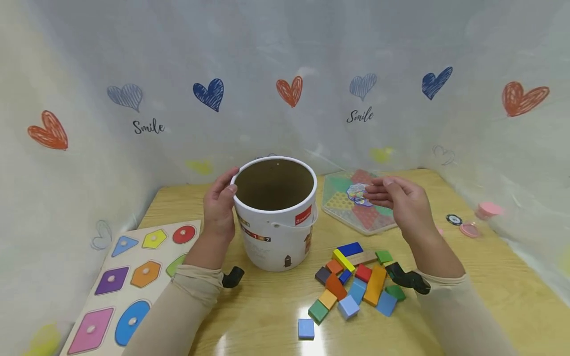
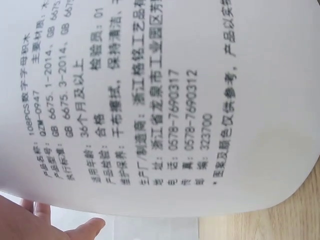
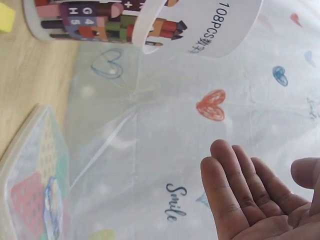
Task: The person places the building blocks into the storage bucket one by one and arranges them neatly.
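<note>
A white bucket (image 1: 276, 242) with a printed label and a thin handle stands upright on the table, its inside dark and bare where it shows. My left hand (image 1: 220, 210) holds it at the left of its rim, thumb at the edge and fingers reaching round the far side. Small printed text on the bucket fills most of the left wrist view. My right hand (image 1: 407, 205) hovers to the right of the bucket, palm turned toward it, fingers straight and together, holding nothing. Below that hand lies a loose pile of coloured wooden blocks (image 1: 374, 284).
A shape-knob puzzle board (image 1: 147, 252) lies at the left. Behind the right hand is a hexagonal case (image 1: 343, 212) with coloured sections. Small pink items (image 1: 489, 209) and a dark round chip (image 1: 454, 219) lie at the right. A heart-patterned sheet (image 1: 249, 128) surrounds the table.
</note>
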The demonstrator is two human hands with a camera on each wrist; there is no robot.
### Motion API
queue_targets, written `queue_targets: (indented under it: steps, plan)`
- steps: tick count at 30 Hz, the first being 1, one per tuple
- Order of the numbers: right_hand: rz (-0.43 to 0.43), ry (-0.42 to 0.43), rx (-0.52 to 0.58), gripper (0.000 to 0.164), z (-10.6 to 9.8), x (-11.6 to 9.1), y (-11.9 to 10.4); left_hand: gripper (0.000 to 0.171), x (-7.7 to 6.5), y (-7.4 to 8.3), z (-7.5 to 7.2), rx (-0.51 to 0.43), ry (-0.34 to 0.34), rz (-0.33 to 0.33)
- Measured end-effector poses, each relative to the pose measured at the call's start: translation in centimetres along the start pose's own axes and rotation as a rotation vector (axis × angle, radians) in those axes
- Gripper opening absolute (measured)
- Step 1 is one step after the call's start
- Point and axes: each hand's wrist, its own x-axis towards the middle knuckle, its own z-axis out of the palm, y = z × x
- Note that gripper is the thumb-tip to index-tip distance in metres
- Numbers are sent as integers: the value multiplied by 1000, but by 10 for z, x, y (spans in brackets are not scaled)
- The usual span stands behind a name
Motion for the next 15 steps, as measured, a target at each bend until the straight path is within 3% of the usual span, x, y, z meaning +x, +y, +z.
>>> queue_targets:
  steps: [6,11,15]
  plan:
    - [83,1,-99,43,-20,-32,20,40,5,-1,-3,38,35,-10]
    - [228,-115,-236,38,-39,-67,56,40,3,-5,-2,26,39,-31]
    - [361,-174,-245,36,-53,-96,74,39,4,-2,1,27,14,-15]
